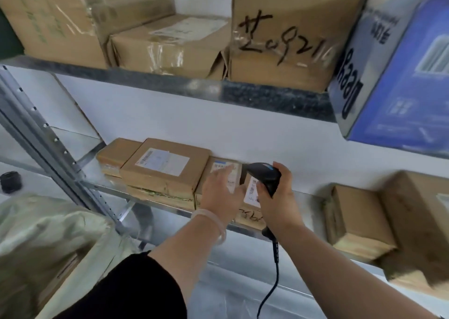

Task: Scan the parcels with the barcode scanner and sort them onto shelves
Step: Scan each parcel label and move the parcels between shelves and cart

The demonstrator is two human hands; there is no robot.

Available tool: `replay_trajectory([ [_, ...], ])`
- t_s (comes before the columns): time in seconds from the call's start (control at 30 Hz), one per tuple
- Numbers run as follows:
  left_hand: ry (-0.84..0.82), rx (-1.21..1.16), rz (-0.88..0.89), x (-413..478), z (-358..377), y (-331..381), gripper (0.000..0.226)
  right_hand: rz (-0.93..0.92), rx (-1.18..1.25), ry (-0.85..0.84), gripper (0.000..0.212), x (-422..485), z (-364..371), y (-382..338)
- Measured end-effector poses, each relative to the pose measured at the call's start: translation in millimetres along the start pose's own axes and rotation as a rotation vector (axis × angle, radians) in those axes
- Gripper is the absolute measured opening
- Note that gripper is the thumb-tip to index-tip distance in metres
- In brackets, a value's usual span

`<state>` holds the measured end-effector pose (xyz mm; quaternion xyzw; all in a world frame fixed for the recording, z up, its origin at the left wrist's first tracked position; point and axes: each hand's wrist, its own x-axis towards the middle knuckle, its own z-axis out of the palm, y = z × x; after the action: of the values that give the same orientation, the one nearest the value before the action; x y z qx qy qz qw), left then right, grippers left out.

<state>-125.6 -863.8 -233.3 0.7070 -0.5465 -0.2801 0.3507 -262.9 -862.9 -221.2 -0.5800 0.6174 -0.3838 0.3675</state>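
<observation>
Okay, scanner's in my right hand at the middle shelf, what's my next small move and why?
Probably tip the scanner down onto the white label of the small parcel and trigger it. Your right hand grips it close to that label, and your left hand is open beside the parcel.

Left hand (218, 189) blurred, covers part of small parcel (215, 160). Right hand (279, 197) hides scanner (263, 170) handle; cable (276, 265) exits bottom edge. Blue box (401, 75) cropped right.
</observation>
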Motion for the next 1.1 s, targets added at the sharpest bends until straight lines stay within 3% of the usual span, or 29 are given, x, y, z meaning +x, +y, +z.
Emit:
replay_trajectory([
  [0.2, -0.189, 0.054, 0.024, 13, 45, 15, 0.051, 0.065, -0.055, 0.103, 0.047, 12, -28, 25],
  [0.37, -0.243, 0.258, -0.021, 20, 62, 16, 0.065, 0.113, -0.087, 0.075, 0.048, 18, -36, 42],
  [0.5, -0.295, 0.360, -0.041, 19, 57, 30, 0.051, 0.132, -0.066, 0.046, 0.051, 20, -35, 50],
  [0.63, -0.275, 0.280, -0.092, 18, 63, 32, 0.047, 0.145, -0.055, 0.067, 0.053, 20, -40, 58],
  [0.77, -0.282, 0.122, -0.218, 16, 74, 26, 0.072, 0.150, -0.041, 0.101, 0.053, 19, -47, 63],
  [0.9, -0.246, 0.040, -0.205, 9, 79, 15, 0.036, 0.132, -0.039, 0.113, 0.053, 11, -51, 64],
  [1.1, -0.231, -0.143, -0.142, -2, 80, 6, 0.083, 0.075, 0.043, 0.190, 0.052, -6, -56, 54],
])
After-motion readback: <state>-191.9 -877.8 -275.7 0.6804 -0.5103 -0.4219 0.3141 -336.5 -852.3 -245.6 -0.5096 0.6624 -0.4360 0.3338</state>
